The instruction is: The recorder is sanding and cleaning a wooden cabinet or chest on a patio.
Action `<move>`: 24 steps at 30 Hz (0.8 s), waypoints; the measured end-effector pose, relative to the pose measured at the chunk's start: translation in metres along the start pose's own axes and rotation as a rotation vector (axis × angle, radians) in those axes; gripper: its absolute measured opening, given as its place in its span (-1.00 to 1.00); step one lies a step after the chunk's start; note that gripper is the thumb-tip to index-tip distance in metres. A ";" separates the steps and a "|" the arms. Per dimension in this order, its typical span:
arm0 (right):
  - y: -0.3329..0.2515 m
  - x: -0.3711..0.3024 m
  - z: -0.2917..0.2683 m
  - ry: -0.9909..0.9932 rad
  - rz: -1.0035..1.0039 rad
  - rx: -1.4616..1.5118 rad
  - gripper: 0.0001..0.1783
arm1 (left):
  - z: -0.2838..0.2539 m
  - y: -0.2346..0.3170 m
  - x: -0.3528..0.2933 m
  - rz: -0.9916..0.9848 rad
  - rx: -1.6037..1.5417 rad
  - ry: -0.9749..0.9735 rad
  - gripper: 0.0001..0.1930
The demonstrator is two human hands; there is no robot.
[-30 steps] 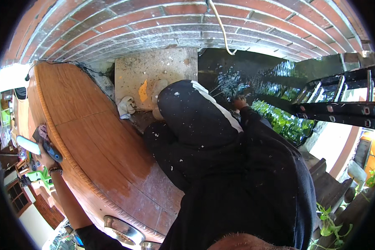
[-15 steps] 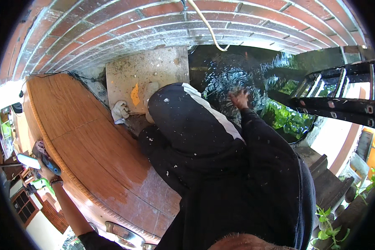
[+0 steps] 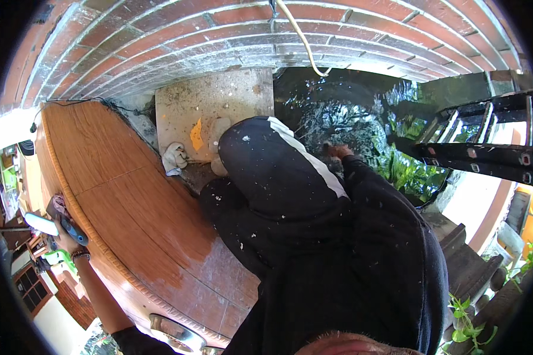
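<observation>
My left hand (image 3: 67,241) reaches out past the rounded edge of the wooden bench top (image 3: 121,183). It is closed around a dark blue object (image 3: 75,232) with a rounded end; its kind is not clear. A bright white, flat, oblong piece (image 3: 40,224) and a bunched pinkish cloth (image 3: 58,204) show right beside the fingers. Beyond my bent knee, my right hand (image 3: 339,152) is at the surface of dark, rippling water (image 3: 346,118). Its fingers point leftward and blur into the water, so their pose is hard to make out.
A black ladder (image 3: 479,155) leans over the water at the right. Ahead rises a brick wall (image 3: 231,35) with a hanging pale hose (image 3: 305,41). A stained slab (image 3: 213,94) bears an orange patch, with a crumpled whitish cloth (image 3: 174,158) by its corner. A metal bowl (image 3: 175,334) stands below the bench.
My right hand has turned from spread fingers in the splashing water to a narrower pose pointing left, slightly lower in view. The left hand keeps its hold; the whole view shifts slightly.
</observation>
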State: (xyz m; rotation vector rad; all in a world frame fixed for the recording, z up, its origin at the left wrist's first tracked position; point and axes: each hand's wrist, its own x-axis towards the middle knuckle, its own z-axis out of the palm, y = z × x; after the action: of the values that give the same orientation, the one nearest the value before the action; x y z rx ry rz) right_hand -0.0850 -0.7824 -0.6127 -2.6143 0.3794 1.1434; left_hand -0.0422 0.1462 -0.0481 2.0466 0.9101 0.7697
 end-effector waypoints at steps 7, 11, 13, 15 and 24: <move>-0.034 -0.011 -0.009 0.031 -0.210 -0.215 -0.45 | -0.013 0.003 -0.005 0.024 0.114 0.054 -0.48; -0.037 0.002 -0.025 0.173 -0.046 0.001 -0.48 | -0.019 -0.003 0.009 0.077 0.168 0.072 -0.41; -0.082 -0.023 -0.049 0.265 -0.169 -0.017 -0.45 | -0.038 -0.007 0.002 0.091 0.202 0.106 -0.40; -0.065 -0.003 -0.050 0.116 -0.215 -0.025 -0.44 | -0.028 0.000 0.002 0.017 0.114 0.032 -0.38; -0.053 0.006 -0.053 -0.009 0.026 -0.040 -0.47 | -0.005 0.007 -0.012 -0.011 -0.033 -0.012 -0.46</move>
State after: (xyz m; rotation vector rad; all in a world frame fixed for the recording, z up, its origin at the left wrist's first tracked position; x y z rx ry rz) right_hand -0.0276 -0.7517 -0.5755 -2.6453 0.3938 1.1826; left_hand -0.0504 0.1356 -0.0417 2.0141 0.8952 0.7605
